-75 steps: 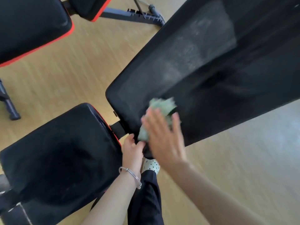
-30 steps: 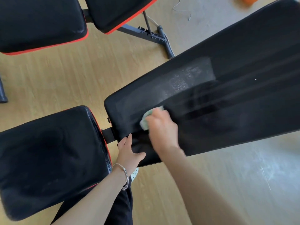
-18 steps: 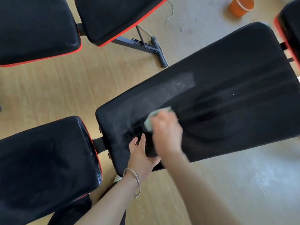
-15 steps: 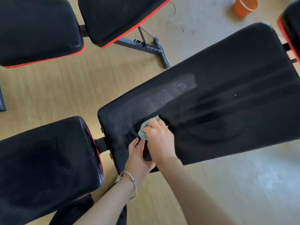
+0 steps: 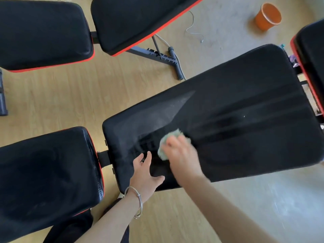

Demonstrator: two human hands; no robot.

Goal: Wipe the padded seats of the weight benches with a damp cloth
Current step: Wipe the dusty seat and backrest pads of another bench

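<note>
A long black back pad (image 5: 236, 106) runs across the middle of the view, with dark wet streaks along it and a dull grey patch near its left end. My right hand (image 5: 182, 155) presses a pale green cloth (image 5: 171, 140) onto the pad's near left part; the hand is motion-blurred. My left hand (image 5: 145, 174), with a silver bracelet on the wrist, lies flat with fingers spread on the pad's near edge. The black seat pad (image 5: 45, 178) with red trim sits to the left, joined by a bracket.
A second bench with two black, red-edged pads (image 5: 43, 32) stands at the top left, its metal frame (image 5: 157, 55) and a cable lying on the wooden floor. An orange bucket (image 5: 267, 16) stands at the top right. Another pad (image 5: 312, 55) shows at the right edge.
My right hand and the cloth have slid a little right and up along the pad. The view has pulled back, showing more of the bucket and the right-hand pad.
</note>
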